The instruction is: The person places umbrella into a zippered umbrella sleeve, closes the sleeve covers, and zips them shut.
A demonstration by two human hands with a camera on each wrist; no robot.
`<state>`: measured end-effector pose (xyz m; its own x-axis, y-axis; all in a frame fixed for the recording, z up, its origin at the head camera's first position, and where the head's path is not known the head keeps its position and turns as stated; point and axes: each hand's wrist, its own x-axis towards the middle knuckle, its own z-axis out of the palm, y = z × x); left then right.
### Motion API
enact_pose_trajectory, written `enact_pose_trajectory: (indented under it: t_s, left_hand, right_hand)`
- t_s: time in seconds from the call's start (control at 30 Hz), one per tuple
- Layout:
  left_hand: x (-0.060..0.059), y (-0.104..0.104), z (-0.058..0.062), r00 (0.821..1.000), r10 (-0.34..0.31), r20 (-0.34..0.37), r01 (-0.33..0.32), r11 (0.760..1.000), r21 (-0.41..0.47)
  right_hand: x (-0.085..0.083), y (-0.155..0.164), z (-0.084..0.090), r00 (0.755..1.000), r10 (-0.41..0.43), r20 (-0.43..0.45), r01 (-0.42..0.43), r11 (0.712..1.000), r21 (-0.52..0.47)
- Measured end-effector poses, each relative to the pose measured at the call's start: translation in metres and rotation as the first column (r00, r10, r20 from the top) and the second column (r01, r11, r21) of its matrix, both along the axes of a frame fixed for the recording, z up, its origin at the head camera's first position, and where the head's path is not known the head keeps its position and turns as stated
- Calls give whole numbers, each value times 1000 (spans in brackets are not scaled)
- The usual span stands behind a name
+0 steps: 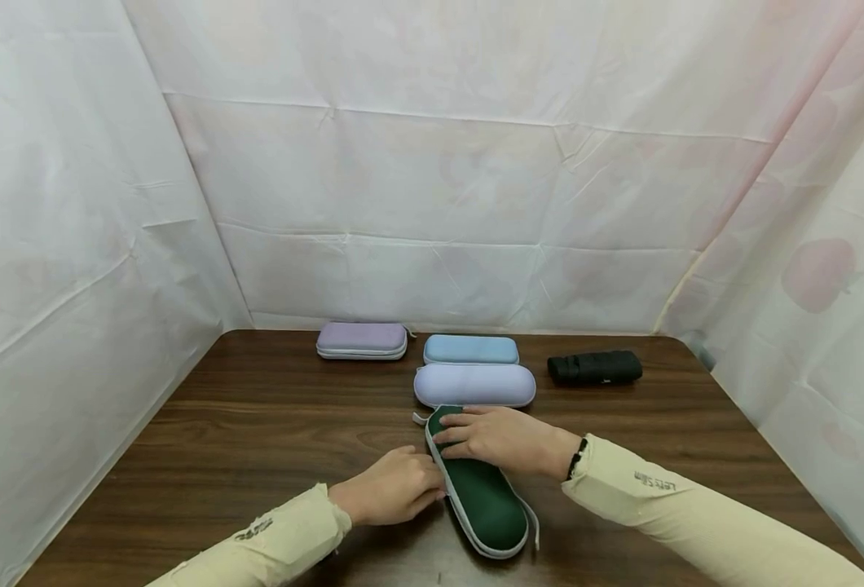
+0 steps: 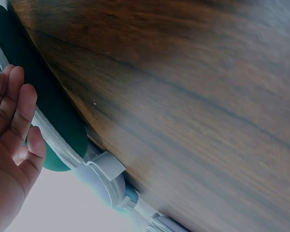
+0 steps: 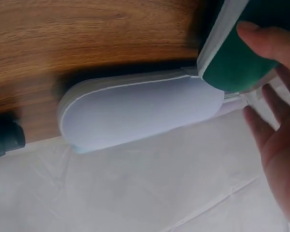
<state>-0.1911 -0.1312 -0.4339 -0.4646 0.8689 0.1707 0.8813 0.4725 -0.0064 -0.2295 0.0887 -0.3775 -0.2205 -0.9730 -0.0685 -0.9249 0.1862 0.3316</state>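
A dark green oval zip case [image 1: 485,499] with a pale zipper band lies slantwise on the wooden table [image 1: 256,424] near its front edge. My right hand [image 1: 469,436] rests flat on the case's far end, fingers straight. From the left, my left hand [image 1: 410,483] touches the case's side edge with fairly straight fingers. In the left wrist view the left hand [image 2: 9,125] lies against the green case [image 2: 53,111]. In the right wrist view the right hand [image 3: 275,121] covers the end of the green case [image 3: 237,58].
Just behind the green case lies a pale lilac oval case [image 1: 474,385] [image 3: 140,108]. Further back lie a light blue case [image 1: 470,349], a purple case [image 1: 362,339] to the left and a black oblong object [image 1: 595,368] to the right. White cloth walls enclose the table.
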Motion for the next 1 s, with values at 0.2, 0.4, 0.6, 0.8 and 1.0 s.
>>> enact_pose_trajectory:
  t_s: [0.2, 0.4, 0.6, 0.8, 1.0]
  left_hand:
    - [-1, -5, -4, 1000, 20, -5, -20, 1000, 10]
    - [-2, -10, -2, 998, 57, 9, -57, 998, 21]
    - [-3, -12, -1, 999, 48, -23, -48, 999, 11]
    - [-5, -14, -2, 998, 45, -44, -45, 999, 13]
    - [-6, -19, -3, 996, 48, -71, -46, 999, 22]
  right_hand:
    - [-3, -2, -1, 1000, 20, -15, -20, 1000, 16]
    - [-5, 3, 1, 998, -50, -25, 50, 999, 12]
    - [-8, 11, 2, 995, -95, -20, 95, 995, -11]
    - [-13, 18, -1, 993, -113, 25, 114, 993, -41]
    - [-13, 26, -1, 984, -149, 94, 156, 985, -71]
